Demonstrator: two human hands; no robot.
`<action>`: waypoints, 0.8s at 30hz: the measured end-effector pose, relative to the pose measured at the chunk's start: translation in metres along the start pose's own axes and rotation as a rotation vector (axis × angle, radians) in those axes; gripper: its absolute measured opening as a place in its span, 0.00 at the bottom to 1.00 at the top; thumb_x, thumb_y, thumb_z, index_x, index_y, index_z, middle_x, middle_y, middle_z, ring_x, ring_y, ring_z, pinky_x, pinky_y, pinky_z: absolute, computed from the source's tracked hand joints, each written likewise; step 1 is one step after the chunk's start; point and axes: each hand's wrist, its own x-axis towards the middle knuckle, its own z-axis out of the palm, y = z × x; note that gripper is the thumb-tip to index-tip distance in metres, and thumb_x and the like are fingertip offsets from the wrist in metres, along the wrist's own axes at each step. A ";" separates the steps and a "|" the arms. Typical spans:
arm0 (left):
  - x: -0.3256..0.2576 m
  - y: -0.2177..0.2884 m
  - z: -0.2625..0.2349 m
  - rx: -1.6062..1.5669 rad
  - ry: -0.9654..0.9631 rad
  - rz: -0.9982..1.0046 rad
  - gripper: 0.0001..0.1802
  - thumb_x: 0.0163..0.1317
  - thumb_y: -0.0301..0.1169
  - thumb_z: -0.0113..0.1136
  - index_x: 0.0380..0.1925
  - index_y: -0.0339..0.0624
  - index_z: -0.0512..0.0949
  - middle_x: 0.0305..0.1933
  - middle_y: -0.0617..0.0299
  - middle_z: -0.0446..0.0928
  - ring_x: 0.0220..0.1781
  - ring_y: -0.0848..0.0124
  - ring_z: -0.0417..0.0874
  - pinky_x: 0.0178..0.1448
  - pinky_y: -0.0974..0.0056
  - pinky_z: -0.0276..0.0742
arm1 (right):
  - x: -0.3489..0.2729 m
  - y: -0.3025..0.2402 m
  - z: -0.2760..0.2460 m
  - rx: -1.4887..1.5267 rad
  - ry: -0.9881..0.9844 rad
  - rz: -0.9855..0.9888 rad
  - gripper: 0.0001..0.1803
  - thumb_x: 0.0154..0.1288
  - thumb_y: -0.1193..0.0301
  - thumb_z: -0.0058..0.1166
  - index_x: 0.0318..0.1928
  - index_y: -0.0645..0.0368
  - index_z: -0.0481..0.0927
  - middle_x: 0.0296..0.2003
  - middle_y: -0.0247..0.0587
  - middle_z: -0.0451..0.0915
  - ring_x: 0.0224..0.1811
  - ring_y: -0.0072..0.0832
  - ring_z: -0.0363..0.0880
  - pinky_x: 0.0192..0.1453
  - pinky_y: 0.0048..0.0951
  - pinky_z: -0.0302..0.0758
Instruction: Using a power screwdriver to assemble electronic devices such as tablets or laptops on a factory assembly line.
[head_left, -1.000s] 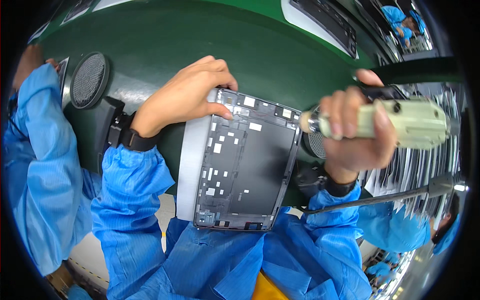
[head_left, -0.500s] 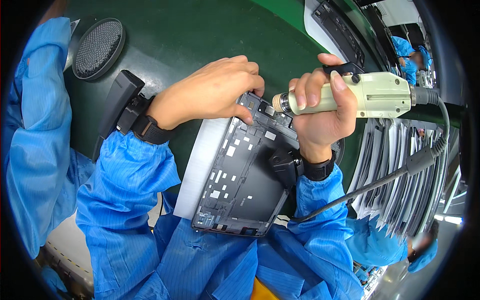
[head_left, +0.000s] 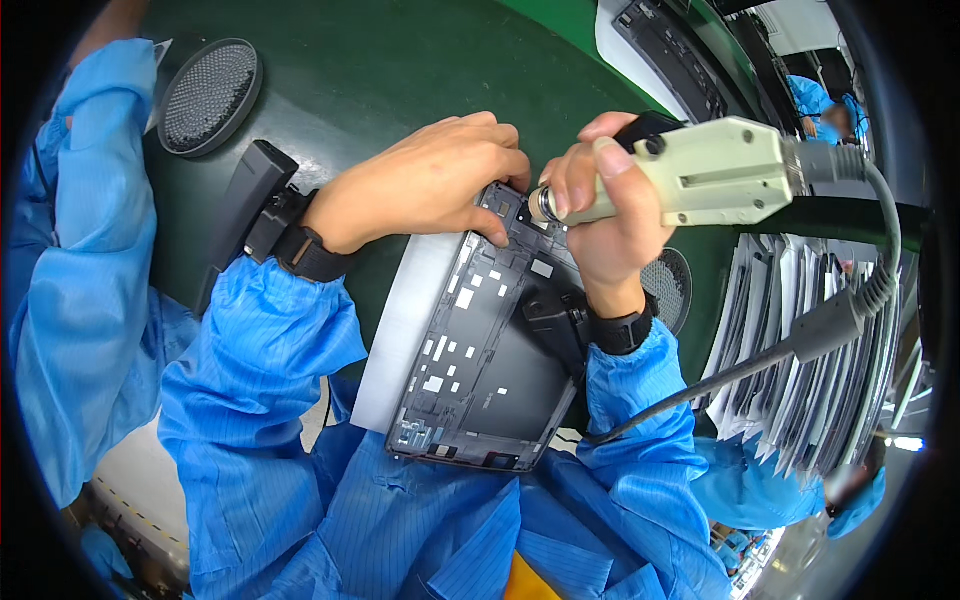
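Left hand (head_left: 435,175): enters from the lower left, forearm slanting up and to the right, wrist nearly level, back of the hand uppermost. The thumb lies on the face of a black panel (head_left: 485,350) near its top left corner, while the curled fingers meet the top edge, so that thumb and fingers close on that corner. Right hand (head_left: 615,220): forearm upright, wrist beneath the tool, fingers and thumb wrapped round a pale green power tool (head_left: 725,172). The tool lies almost level, its nose directed leftward and slightly downward over the panel's top edge, close to the left fingertips (contact of the tip cannot be made out). Its grey cable (head_left: 890,235) leaves the rear end and loops down toward the right sleeve.

The panel is tilted in front of the person, its lower end at the blue garment (head_left: 420,520); a pale sheet (head_left: 390,345) shows along its left side. A round dish (head_left: 210,97) of small dark pieces stands on the green table (head_left: 350,60), well apart from the left hand; a second dish (head_left: 668,290) shows beside the right wrist.
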 end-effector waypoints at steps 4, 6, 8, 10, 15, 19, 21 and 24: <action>-0.018 0.032 0.004 0.214 0.363 -0.186 0.28 0.40 0.36 0.70 0.41 0.36 0.71 0.39 0.53 0.69 0.44 0.52 0.70 0.48 0.55 0.67 | 0.000 -0.002 0.002 -0.015 -0.012 0.002 0.06 0.55 0.77 0.54 0.33 0.67 0.74 0.21 0.35 0.73 0.17 0.18 0.68 0.22 0.20 0.68; -0.045 0.065 0.013 0.436 0.432 -0.463 0.28 0.43 0.42 0.69 0.37 0.33 0.70 0.37 0.51 0.69 0.40 0.52 0.70 0.42 0.55 0.67 | -0.001 -0.004 0.005 -0.073 0.020 0.006 0.07 0.55 0.77 0.55 0.34 0.66 0.75 0.22 0.33 0.73 0.17 0.17 0.69 0.21 0.19 0.67; -0.064 0.091 0.032 0.542 0.375 -0.692 0.25 0.47 0.45 0.67 0.32 0.35 0.69 0.33 0.52 0.68 0.36 0.53 0.70 0.38 0.56 0.65 | -0.002 -0.008 0.003 -0.053 0.050 -0.004 0.07 0.55 0.77 0.55 0.35 0.66 0.75 0.22 0.33 0.73 0.17 0.17 0.70 0.21 0.19 0.67; -0.072 0.108 0.054 0.608 0.393 -0.765 0.19 0.51 0.41 0.62 0.28 0.37 0.68 0.30 0.53 0.66 0.33 0.55 0.69 0.35 0.56 0.63 | -0.003 -0.010 0.001 0.017 0.116 0.029 0.12 0.55 0.77 0.57 0.41 0.66 0.75 0.21 0.33 0.74 0.17 0.18 0.70 0.22 0.20 0.68; -0.066 0.111 0.073 0.695 0.434 -0.729 0.08 0.54 0.30 0.56 0.27 0.39 0.68 0.29 0.52 0.67 0.33 0.56 0.70 0.35 0.55 0.63 | -0.016 -0.071 -0.042 0.054 0.180 -0.165 0.18 0.58 0.75 0.52 0.49 0.71 0.72 0.18 0.34 0.72 0.18 0.18 0.70 0.26 0.21 0.70; -0.053 0.090 0.064 0.844 0.455 -0.696 0.07 0.56 0.28 0.53 0.26 0.37 0.67 0.26 0.50 0.71 0.29 0.54 0.74 0.33 0.53 0.68 | -0.067 -0.134 -0.113 -0.144 0.305 -0.188 0.20 0.57 0.75 0.52 0.50 0.70 0.71 0.18 0.36 0.72 0.17 0.17 0.66 0.26 0.21 0.69; -0.034 0.071 0.041 0.728 0.388 -0.872 0.08 0.59 0.28 0.50 0.29 0.35 0.65 0.21 0.46 0.74 0.26 0.49 0.78 0.30 0.49 0.72 | -0.093 -0.141 -0.148 -0.256 0.487 -0.197 0.20 0.57 0.74 0.53 0.49 0.70 0.71 0.17 0.34 0.70 0.16 0.17 0.64 0.26 0.21 0.69; 0.000 0.017 0.009 0.712 0.496 -0.729 0.07 0.58 0.25 0.46 0.33 0.33 0.63 0.21 0.43 0.75 0.25 0.45 0.78 0.29 0.46 0.73 | -0.124 -0.144 -0.169 -0.258 0.644 -0.144 0.19 0.58 0.73 0.51 0.49 0.69 0.69 0.15 0.31 0.65 0.15 0.16 0.61 0.25 0.20 0.65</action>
